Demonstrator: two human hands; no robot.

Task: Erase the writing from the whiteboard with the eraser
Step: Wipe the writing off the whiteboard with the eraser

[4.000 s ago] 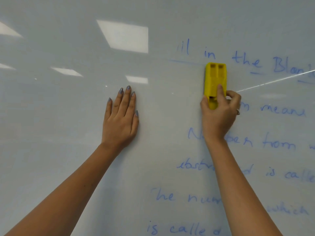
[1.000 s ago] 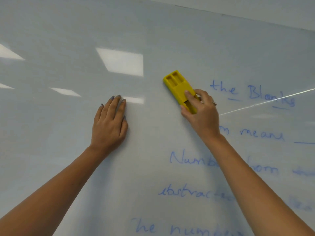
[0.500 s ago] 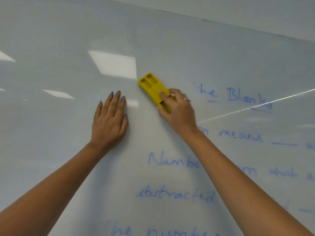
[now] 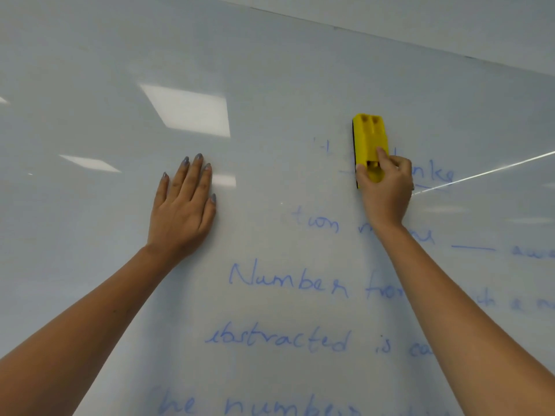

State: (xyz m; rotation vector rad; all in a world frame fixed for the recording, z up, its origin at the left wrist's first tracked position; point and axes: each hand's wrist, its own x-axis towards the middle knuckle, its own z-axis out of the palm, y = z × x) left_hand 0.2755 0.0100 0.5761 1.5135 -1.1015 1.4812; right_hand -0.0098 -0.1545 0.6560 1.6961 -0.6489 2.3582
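The whiteboard fills the view, with faint blue writing in several lines across its lower right. My right hand grips the lower end of a yellow eraser, which stands upright and is pressed flat on the board over the top line of writing. The letters "nks" show just right of that hand. A faint mark remains left of the eraser. My left hand lies flat on the bare board to the left, fingers together and pointing up, holding nothing.
The board's top edge runs diagonally across the upper right, with pale wall above it. Ceiling lights reflect as bright patches on the left half. A thin bright line crosses the right side.
The eraser has swept from near my left hand rightward along the top line and turned upright. "the" and "Bla" are gone. My left hand stays planted.
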